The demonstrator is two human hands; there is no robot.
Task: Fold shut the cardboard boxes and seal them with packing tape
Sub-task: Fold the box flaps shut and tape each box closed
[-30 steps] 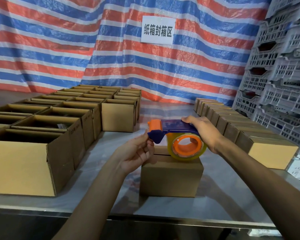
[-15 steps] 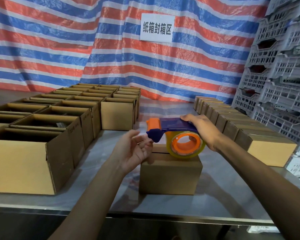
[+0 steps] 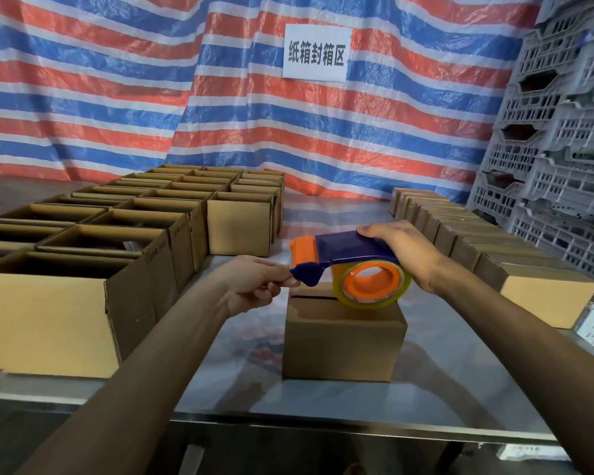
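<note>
One small box (image 3: 343,341) stands folded shut on the table (image 3: 323,399), near the front edge and between the two arms. Its top seam (image 3: 311,297) runs left to right. The tape dispenser (image 3: 343,252) hangs directly over it, lined up with that seam and with its nose pointing left. Whether the tape roll (image 3: 372,281) touches the box top or only skims it cannot be told.

The right hand (image 3: 402,248) is wrapped over the dispenser's back and carries it. The left hand (image 3: 254,286), the nearer one to the seam's left end, has its fingertips closed together at the blue nose. Whether they hold the clear tape end does not show.

Half a second ago the left hand was spread open and apart from the nose; the dispenser sits much where it was.

Probably the next move is to draw the tape down onto the box's left side. Open boxes (image 3: 48,320) wait at the left, closed ones (image 3: 542,296) at the right.
</note>
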